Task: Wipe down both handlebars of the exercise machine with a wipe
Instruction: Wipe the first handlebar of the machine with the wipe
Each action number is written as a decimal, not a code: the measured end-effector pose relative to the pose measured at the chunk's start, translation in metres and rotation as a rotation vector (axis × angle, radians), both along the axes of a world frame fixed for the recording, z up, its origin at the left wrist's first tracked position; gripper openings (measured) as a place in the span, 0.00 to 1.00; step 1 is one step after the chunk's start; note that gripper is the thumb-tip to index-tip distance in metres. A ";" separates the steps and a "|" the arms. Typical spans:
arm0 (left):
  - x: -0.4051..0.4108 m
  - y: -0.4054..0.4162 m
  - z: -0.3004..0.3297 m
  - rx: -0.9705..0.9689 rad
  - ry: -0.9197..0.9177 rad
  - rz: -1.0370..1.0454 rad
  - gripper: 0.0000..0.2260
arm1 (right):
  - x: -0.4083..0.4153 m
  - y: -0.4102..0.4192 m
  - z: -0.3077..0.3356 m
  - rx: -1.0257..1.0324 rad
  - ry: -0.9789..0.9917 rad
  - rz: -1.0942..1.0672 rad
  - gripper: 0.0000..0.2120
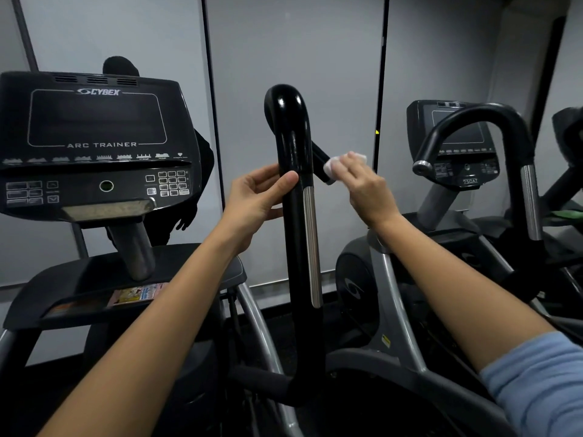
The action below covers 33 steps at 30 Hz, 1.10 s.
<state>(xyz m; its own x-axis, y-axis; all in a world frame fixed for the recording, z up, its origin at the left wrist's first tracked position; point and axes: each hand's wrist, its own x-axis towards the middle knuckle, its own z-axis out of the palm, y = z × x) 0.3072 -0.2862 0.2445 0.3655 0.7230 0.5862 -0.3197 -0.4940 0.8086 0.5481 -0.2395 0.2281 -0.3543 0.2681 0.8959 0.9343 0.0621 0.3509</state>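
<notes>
A glossy black handlebar [291, 171] with a silver strip rises upright in the middle and curves back at its top. My left hand [258, 197] grips its shaft from the left, thumb across the front. My right hand [362, 184] holds a crumpled white wipe [331, 165] against the short black end of the bar that juts out behind the shaft on the right. The machine's other handlebar is not in view.
The Cybex Arc Trainer console [94, 143] stands at the left with a shelf below it. A second machine at the right has its own console [457, 143] and curved black handlebar [492, 121]. A grey panelled wall lies behind.
</notes>
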 end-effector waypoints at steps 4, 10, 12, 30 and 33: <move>0.000 0.001 0.000 -0.001 0.005 0.005 0.08 | -0.030 0.013 0.044 -0.138 0.546 0.169 0.26; 0.000 0.002 -0.001 0.006 0.002 0.009 0.09 | -0.035 0.022 0.022 -0.250 0.442 0.158 0.20; 0.000 0.002 -0.002 0.002 -0.001 0.006 0.09 | -0.023 0.015 0.008 -0.233 0.449 0.137 0.27; 0.000 0.003 -0.002 0.001 0.008 -0.003 0.08 | -0.038 0.025 0.064 -0.438 0.662 0.187 0.18; 0.000 0.003 -0.002 0.002 0.010 -0.002 0.08 | -0.023 0.015 0.045 -0.423 0.727 0.192 0.20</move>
